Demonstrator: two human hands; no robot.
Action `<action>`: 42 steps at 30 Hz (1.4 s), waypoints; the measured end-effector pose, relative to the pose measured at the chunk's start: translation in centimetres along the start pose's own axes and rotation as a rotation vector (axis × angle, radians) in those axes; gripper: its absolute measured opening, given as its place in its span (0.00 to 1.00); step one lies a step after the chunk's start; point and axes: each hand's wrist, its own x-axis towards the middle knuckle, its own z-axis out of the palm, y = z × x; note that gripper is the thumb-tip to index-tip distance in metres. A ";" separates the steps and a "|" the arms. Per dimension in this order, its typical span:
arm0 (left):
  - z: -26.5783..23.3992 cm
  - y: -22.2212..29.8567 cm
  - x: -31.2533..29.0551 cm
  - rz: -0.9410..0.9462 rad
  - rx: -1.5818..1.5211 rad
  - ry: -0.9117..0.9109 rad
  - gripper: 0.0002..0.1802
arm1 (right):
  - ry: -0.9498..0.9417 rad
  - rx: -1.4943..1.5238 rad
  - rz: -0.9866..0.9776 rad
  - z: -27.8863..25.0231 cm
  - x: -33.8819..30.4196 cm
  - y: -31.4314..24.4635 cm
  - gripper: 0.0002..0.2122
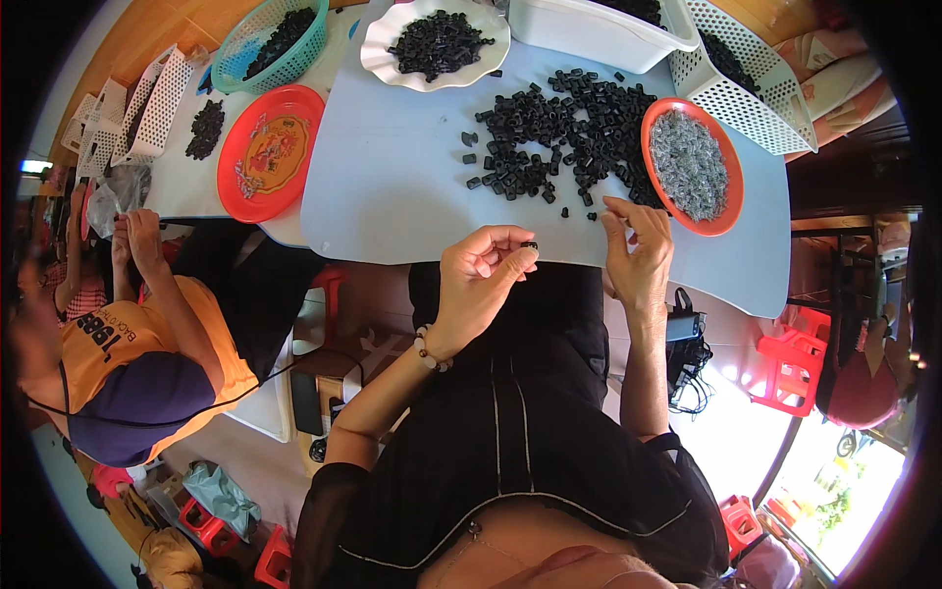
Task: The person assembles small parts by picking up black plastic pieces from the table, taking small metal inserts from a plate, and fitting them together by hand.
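My left hand (481,285), with a bead bracelet on its wrist, is at the table's front edge. Between its thumb and forefinger it pinches a small black plastic part (530,245). To its right, my right hand (643,250) has its thumb and forefinger drawn together; anything between them is too small to make out. Just beyond the hands spreads a loose pile of small black plastic parts (525,123). An orange-red plate (734,187) heaped with tiny clear plastic pieces (689,162) stands beside the pile, close to my right hand.
At the back are a scalloped white dish (378,59) of black parts, a white tub (589,34) and a perforated white basket (775,108). A red plate (231,167) and a green basket (312,49) lie left. A co-worker in an orange-and-navy shirt (162,363) sits at left.
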 end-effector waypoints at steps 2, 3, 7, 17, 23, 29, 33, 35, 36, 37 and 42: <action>0.1 0.1 0.0 0.005 -0.003 0.003 0.11 | -0.016 -0.007 -0.022 0.3 0.0 -0.3 0.07; 0.2 0.1 0.0 0.010 -0.007 0.006 0.12 | -0.030 -0.039 -0.043 0.6 0.0 -0.2 0.06; 0.1 -0.1 -0.2 0.046 -0.030 -0.008 0.12 | -0.055 -0.069 -0.059 0.7 0.3 -0.2 0.06; 1.0 0.6 -0.3 0.082 -0.060 -0.058 0.11 | -0.191 0.730 0.289 -0.2 -1.2 -1.4 0.04; 1.2 1.5 -0.6 0.110 -0.063 -0.115 0.12 | -0.465 1.333 0.294 -0.7 -2.0 -2.8 0.09; 1.4 1.9 -0.8 0.172 -0.017 -0.189 0.11 | -0.511 1.368 0.324 -0.4 -2.7 -3.0 0.08; 1.2 1.8 -1.0 0.194 0.057 -0.214 0.10 | -0.544 1.353 0.321 -0.8 -2.7 -3.2 0.08; 1.0 1.9 -1.1 0.213 0.107 -0.224 0.10 | -0.564 1.346 0.328 -0.9 -2.7 -3.2 0.09; 1.0 2.0 -1.1 0.231 0.158 -0.234 0.10 | -0.563 1.346 0.327 -1.0 -2.8 -3.3 0.09; 0.9 2.1 -1.2 0.232 0.158 -0.234 0.10 | -0.561 1.343 0.329 -0.9 -2.9 -3.3 0.09; 1.1 2.2 -1.6 0.231 0.147 -0.227 0.09 | -0.550 1.388 0.325 -0.8 -3.2 -3.9 0.09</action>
